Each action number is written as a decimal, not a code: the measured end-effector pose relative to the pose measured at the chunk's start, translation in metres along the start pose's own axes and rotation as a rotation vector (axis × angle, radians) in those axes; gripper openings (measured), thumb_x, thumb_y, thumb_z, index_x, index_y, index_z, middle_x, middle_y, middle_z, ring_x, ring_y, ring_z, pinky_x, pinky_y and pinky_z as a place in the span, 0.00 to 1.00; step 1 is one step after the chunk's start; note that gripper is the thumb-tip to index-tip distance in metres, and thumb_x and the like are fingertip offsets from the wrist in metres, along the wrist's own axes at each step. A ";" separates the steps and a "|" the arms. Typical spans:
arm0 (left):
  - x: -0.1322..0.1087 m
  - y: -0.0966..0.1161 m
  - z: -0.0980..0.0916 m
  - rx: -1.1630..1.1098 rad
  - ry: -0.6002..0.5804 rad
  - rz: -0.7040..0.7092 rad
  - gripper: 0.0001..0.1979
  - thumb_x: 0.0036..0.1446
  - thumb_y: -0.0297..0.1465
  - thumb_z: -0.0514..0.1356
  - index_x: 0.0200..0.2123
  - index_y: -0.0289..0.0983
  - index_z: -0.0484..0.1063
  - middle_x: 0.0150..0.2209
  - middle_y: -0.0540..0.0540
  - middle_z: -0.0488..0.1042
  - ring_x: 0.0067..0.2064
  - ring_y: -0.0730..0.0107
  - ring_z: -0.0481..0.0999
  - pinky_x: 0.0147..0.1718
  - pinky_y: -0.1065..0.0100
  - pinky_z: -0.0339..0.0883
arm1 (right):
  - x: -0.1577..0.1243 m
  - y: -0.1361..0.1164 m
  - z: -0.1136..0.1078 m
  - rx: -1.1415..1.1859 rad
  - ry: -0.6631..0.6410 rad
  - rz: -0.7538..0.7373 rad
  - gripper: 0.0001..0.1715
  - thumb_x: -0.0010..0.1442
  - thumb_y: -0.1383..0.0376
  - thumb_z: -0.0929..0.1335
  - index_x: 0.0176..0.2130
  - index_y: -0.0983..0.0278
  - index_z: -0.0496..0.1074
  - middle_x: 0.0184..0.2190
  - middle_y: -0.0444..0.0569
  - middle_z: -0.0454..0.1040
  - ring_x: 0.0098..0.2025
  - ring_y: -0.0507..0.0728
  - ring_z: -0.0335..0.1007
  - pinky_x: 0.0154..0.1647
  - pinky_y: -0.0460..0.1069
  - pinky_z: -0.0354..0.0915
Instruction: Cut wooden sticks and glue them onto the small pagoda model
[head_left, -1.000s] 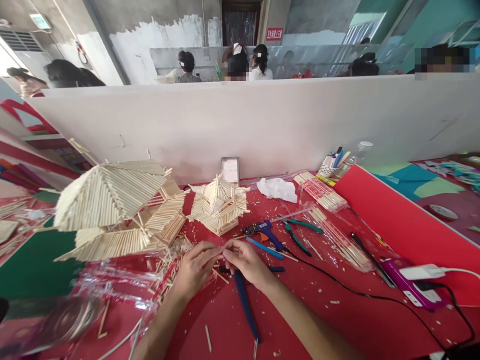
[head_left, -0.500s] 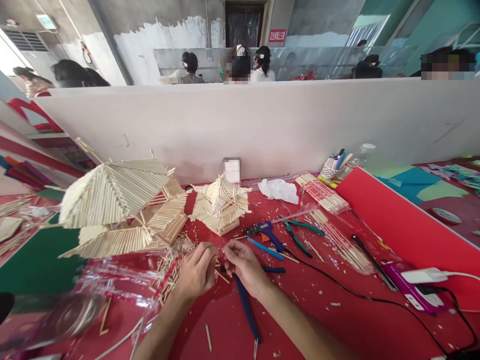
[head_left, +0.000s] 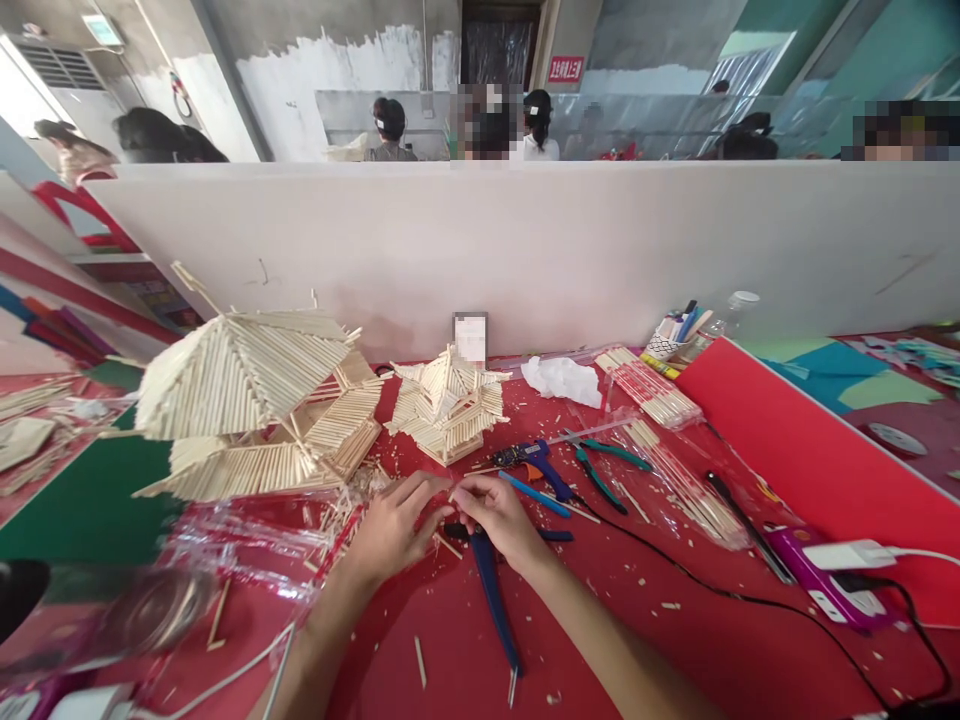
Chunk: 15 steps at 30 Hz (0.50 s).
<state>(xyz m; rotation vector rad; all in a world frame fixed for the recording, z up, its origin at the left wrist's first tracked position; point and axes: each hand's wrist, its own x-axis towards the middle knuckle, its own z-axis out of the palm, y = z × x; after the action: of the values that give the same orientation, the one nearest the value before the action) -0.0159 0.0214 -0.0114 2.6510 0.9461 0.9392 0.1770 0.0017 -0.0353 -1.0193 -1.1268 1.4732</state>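
We find the left hand (head_left: pixel 394 525) and right hand (head_left: pixel 499 518) drawn together fingertip to fingertip over the red counter (head_left: pixel 675 640), pinching a thin wooden stick (head_left: pixel 450 492) between them. Blue-handled pliers (head_left: pixel 491 590) lie just under the right hand, and a small stick model (head_left: pixel 448 405) stands beyond both hands, with a larger stick roof (head_left: pixel 247 400) beyond the left

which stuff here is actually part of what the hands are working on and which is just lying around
In use:
- left hand and right hand, fingertips meeting on a thin wooden stick
- blue-handled pliers lying under the right hand
- loose sticks by the left hand

Lying about:
- large stick roof model
- small stick model
- blue glue gun
- green-handled pliers
- crumpled tissue
- purple phone
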 end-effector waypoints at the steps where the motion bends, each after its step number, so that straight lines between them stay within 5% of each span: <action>1: 0.001 0.001 0.000 -0.044 -0.008 -0.006 0.10 0.71 0.30 0.57 0.52 0.39 0.73 0.43 0.44 0.80 0.42 0.63 0.82 0.40 0.66 0.75 | 0.000 -0.001 -0.001 -0.012 -0.010 0.002 0.29 0.55 0.41 0.75 0.31 0.64 0.74 0.20 0.40 0.68 0.21 0.50 0.61 0.23 0.46 0.58; 12: 0.005 0.006 -0.003 -0.312 0.057 0.007 0.11 0.69 0.24 0.59 0.50 0.40 0.76 0.40 0.46 0.80 0.40 0.68 0.81 0.39 0.69 0.75 | -0.001 -0.006 -0.004 -0.115 -0.094 0.010 0.32 0.57 0.37 0.72 0.32 0.63 0.71 0.21 0.40 0.67 0.21 0.50 0.60 0.23 0.46 0.58; 15: 0.005 0.009 -0.003 -0.297 0.070 -0.018 0.09 0.69 0.25 0.58 0.49 0.39 0.75 0.40 0.46 0.79 0.40 0.68 0.80 0.40 0.68 0.75 | -0.005 -0.018 -0.007 -0.267 -0.096 -0.043 0.28 0.63 0.40 0.69 0.36 0.62 0.71 0.26 0.43 0.72 0.25 0.52 0.66 0.26 0.47 0.61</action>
<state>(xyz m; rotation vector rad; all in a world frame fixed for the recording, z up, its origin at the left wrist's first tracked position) -0.0100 0.0175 -0.0032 2.3722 0.7744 1.0818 0.1885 -0.0002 -0.0192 -1.1065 -1.4341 1.3736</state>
